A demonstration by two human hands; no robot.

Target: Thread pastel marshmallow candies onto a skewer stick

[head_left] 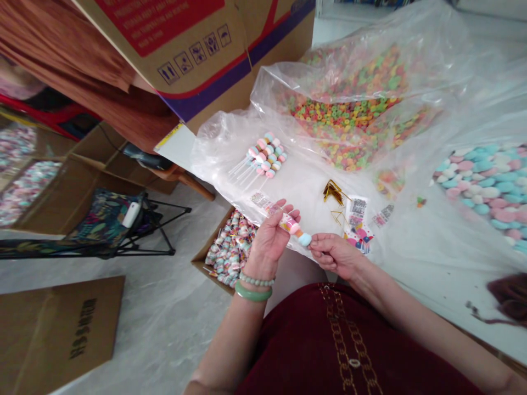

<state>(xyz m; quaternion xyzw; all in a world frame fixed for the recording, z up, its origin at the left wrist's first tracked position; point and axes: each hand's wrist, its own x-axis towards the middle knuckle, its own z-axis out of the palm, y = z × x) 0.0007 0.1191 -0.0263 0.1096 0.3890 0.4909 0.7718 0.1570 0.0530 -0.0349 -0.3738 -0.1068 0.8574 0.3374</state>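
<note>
My left hand (269,236) is closed around a marshmallow skewer (295,228) in a clear wrapper, with pink and blue pieces sticking out toward the right. My right hand (334,253) pinches the blue end of that same skewer with its fingertips. Both hands hover over the near edge of a table covered in clear plastic sheet (432,241). Just beyond the hands lie gold twist ties (334,193) and small printed stickers (357,219). Several finished marshmallow skewers (263,156) lie farther back on the plastic.
A big clear bag of coloured cereal rings (354,115) sits at the back. Loose pastel marshmallows (488,184) pile at the right. A carton of wrapped skewers (230,249) stands on the floor below. Cardboard boxes (197,49) and a folding stool (107,219) are at left.
</note>
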